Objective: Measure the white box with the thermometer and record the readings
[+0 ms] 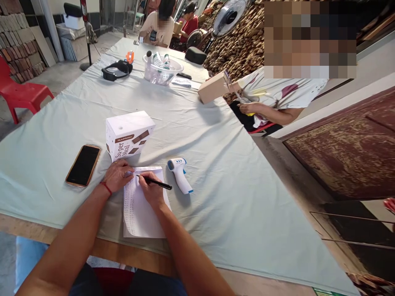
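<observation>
My right hand [151, 189] grips a black pen [159, 182], its tip on the upper part of a white notepad [148, 213]. Rows of small handwriting run down the page's left side. With fingers stretched out, my left hand [119, 176] lies on the pad's upper left corner, a red cord around the wrist. Just beyond it stands a white box [129, 131] with brown pictures and the words "Super Meal". A white and blue infrared thermometer [180, 174] lies right of the pad. Left of my left hand is a phone [83, 165] with a dark screen.
Farther up the cloth-covered table [247, 222] are a black headset [116, 70], an orange tape roll [129, 56] and a clear basin [151, 76] with bottles. A person at the right holds something beside a cardboard box [212, 87]. Others sit at the far end near a fan [228, 18].
</observation>
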A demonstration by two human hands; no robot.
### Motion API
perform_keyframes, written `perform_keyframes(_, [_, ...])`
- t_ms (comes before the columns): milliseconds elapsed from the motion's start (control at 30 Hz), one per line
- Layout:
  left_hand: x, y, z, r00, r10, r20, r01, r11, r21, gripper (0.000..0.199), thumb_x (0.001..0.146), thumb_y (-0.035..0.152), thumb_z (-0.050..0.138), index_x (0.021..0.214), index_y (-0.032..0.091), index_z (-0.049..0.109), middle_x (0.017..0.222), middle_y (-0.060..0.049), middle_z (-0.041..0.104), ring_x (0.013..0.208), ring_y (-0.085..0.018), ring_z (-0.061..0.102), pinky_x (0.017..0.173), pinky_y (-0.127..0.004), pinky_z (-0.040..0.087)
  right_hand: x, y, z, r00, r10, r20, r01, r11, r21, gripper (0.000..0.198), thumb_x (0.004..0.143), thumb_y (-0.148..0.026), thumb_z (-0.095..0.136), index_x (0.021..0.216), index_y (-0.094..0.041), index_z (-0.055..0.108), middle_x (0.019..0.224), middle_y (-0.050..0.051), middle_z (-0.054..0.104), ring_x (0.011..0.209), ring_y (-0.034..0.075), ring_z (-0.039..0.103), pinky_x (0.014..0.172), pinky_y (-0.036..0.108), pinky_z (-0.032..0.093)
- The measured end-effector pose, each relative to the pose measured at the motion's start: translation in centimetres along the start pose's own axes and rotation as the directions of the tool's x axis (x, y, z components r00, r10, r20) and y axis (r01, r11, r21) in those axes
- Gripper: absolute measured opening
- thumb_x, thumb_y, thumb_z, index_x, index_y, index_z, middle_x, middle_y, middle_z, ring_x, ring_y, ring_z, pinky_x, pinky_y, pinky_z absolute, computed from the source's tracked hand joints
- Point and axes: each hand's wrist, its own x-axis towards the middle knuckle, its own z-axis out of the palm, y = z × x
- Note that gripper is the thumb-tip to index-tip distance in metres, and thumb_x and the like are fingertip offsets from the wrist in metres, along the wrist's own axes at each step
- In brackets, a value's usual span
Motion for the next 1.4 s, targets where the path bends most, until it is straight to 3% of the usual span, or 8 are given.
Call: perform_keyframes(1400, [0.03,0.14,-0.17,1.0,-0.027,0.002,0.027,0.999,-0.048,0.013,0.08,0.02,0.072,0.092,0.021,0.077,0.097,-0.006,0.066,0.093,-0.022,0.064,0.091,-0.04,0.054,-0.01,-0.05,-0.1,0.999,-0.028,-0.019,0.028,0.999,-0.019,0.016,0.078,-0.039,0.054,0.07,-0.024,0.057,0.063,-0.001,0.062,0.059,0.017,0.055,0.063,0.032,0.05])
